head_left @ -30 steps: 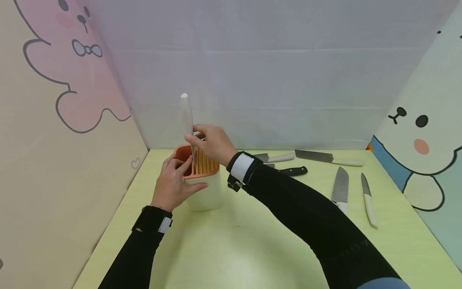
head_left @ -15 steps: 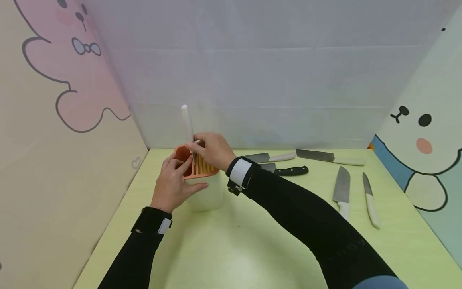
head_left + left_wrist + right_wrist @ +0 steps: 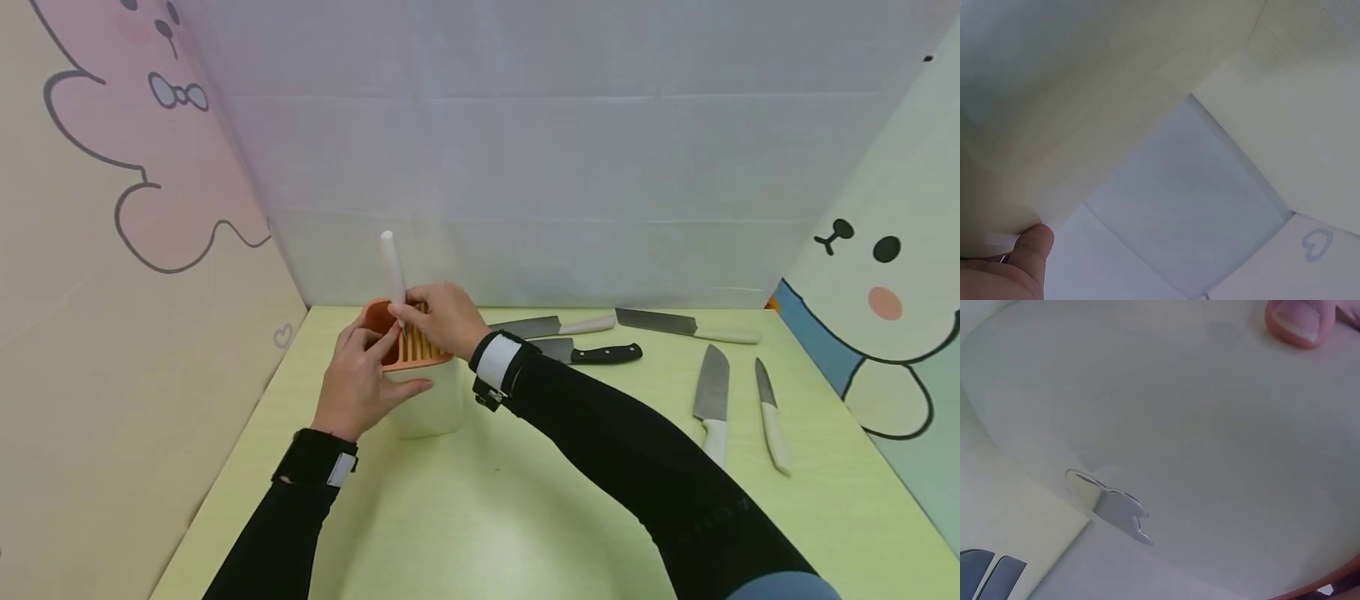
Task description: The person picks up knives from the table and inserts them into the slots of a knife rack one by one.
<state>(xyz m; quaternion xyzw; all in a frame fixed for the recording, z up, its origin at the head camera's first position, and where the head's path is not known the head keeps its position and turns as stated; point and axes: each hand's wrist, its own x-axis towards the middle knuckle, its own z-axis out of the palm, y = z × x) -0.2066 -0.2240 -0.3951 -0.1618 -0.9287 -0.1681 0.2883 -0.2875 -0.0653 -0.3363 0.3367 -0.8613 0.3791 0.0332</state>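
A white-handled knife (image 3: 393, 267) stands nearly upright, its blade down in a slot of the orange slotted top on a white knife holder (image 3: 427, 404). My right hand (image 3: 447, 321) pinches this knife between thumb and fingers low on the handle. On the holder's near left side, my left hand (image 3: 356, 375) grips the rim, fingers over the orange edge and thumb along the front wall. The holder's pale wall (image 3: 1085, 106) fills much of the left wrist view. In the right wrist view, a thumb (image 3: 1297, 322) touches that wall. Most of the blade is hidden inside.
Right of the holder lie a black-handled knife (image 3: 606, 355) and a white-handled knife (image 3: 588, 325) behind it. A cleaver (image 3: 656, 322) lies at the back. Farther right are a wide-bladed knife (image 3: 712, 387) and a small knife (image 3: 771, 429). Printed panels enclose the table.
My right hand has moved down with the knife, whose handle now stands lower over the holder. My left hand stays at the rim.
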